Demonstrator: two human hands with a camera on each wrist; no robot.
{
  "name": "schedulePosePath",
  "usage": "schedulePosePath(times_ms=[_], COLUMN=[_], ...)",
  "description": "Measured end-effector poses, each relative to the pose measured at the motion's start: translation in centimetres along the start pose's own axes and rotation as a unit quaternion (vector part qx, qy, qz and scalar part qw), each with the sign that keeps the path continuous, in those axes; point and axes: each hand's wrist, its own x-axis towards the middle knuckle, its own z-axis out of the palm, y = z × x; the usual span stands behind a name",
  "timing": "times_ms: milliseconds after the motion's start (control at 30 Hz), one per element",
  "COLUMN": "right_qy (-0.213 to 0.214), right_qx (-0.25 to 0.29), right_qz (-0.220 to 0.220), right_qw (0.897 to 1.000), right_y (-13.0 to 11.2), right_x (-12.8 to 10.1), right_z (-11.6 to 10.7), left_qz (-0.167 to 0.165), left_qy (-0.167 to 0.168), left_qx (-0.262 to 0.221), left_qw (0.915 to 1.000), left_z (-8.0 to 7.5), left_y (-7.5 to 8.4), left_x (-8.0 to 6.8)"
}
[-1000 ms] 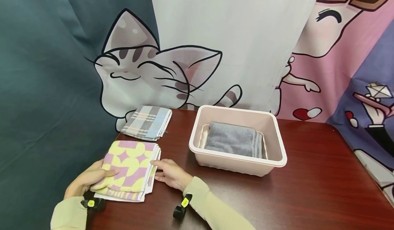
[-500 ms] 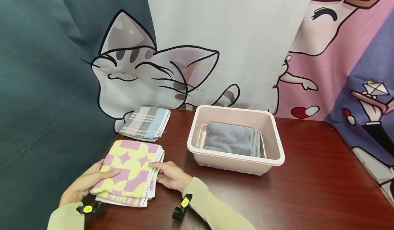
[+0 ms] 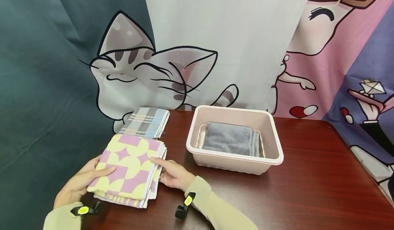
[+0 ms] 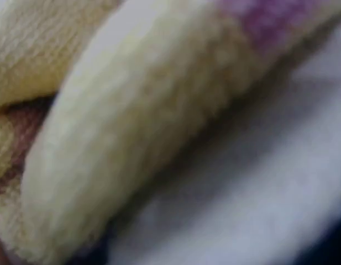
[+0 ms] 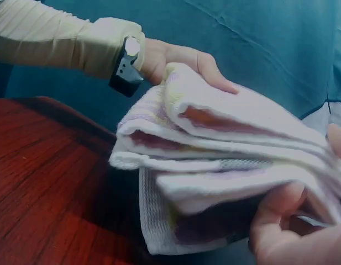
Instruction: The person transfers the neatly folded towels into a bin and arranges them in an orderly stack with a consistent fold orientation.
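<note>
A folded yellow-and-purple patterned towel (image 3: pixel 129 166) is held just above the front left of the dark red table (image 3: pixel 307 189). My left hand (image 3: pixel 81 182) grips its left edge, thumb on top. At its right edge my right hand (image 3: pixel 172 173) pinches the stacked layers. The right wrist view shows the towel's folded layers (image 5: pixel 214 160) lifted off the wood, the left hand (image 5: pixel 181 58) behind them and my right hand's fingers (image 5: pixel 281 221) under them. The left wrist view is filled by blurred yellow and purple towel (image 4: pixel 137 132).
A folded plaid towel (image 3: pixel 146 122) lies at the back left of the table. A pink plastic basin (image 3: pixel 271 137) stands in the middle with a folded grey towel (image 3: pixel 231 139) inside. Printed cloth hangs behind the table.
Both hands have lifted the patterned towel off the table and carried it a little away from me, toward the plaid towel. The basin and other towels have not moved.
</note>
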Motion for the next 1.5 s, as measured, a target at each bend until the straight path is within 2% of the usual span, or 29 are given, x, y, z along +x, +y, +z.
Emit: schedulePosePath(times_ms=[133, 233, 333, 500, 633, 700, 767, 867, 967, 1067, 1133, 1233, 1267, 1367, 1500], right_qy=[0.042, 0.060, 0.037, -0.027, -0.075, -0.095, -0.103, -0.094, -0.070, -0.057, -0.053, -0.053, -0.053, -0.054, -0.061], right_qx=[-0.093, -0.137, -0.151, -0.180, -0.183, -0.184, -0.190, -0.202, -0.204, -0.199, -0.197, -0.192, -0.194, -0.194, -0.199], right_qz=[-0.022, -0.032, -0.031, -0.051, -0.083, -0.096, -0.110, -0.126, -0.120, -0.102, -0.097, -0.097, -0.099, -0.101, -0.100], right_qw=[0.995, 0.988, 0.987, 0.982, 0.977, 0.974, 0.970, 0.967, 0.969, 0.973, 0.974, 0.975, 0.975, 0.974, 0.973], right_y=[-0.3, -0.5, -0.7, -0.8, -0.7, -0.6, -0.8, -1.5, -2.3, -2.8, -3.1, -3.6, -3.9, -4.7, -5.7], right_x=[-0.5, -0.8, -1.1, -1.6, -2.1, -2.3, -2.4, -2.4, -2.3, -2.3, -2.4, -2.4, -2.4, -2.4, -2.5], right_z=[0.5, 0.9, 1.1, 1.7, 2.3, 2.6, 2.8, 3.1, 3.1, 3.0, 2.9, 2.9, 3.0, 3.3, 3.7], left_qz=[0.012, 0.005, -0.018, -0.031, -0.037, -0.063, -0.096, -0.128, -0.116, -0.082, -0.050, -0.003, 0.011, 0.021, 0.017], left_qy=[-0.042, -0.049, -0.036, -0.001, 0.002, 0.000, 0.015, 0.061, 0.085, 0.070, 0.048, 0.000, -0.019, -0.064, -0.091], left_qx=[-0.030, -0.040, -0.049, -0.048, -0.050, -0.059, -0.070, -0.057, -0.025, -0.017, -0.034, -0.080, -0.104, -0.170, -0.227], left_qw=[0.9986, 0.9980, 0.9980, 0.9984, 0.9981, 0.9963, 0.9928, 0.9882, 0.9893, 0.9940, 0.9970, 0.9968, 0.9944, 0.9831, 0.9695], left_z=[-0.3, -0.4, -0.3, 0.0, 0.3, 0.6, 0.8, 1.2, 1.2, 1.2, 1.1, 0.8, 0.6, 0.3, 0.4], left_y=[0.0, 0.2, 0.3, 0.0, -0.4, -0.5, -0.3, 0.4, 1.1, 1.4, 1.5, 1.6, 1.7, 2.1, 2.8], left_x=[0.2, 0.2, 0.2, 0.1, -0.4, -0.9, -1.3, -1.7, -1.7, -1.4, -0.9, -0.4, -0.2, -0.4, -0.8])
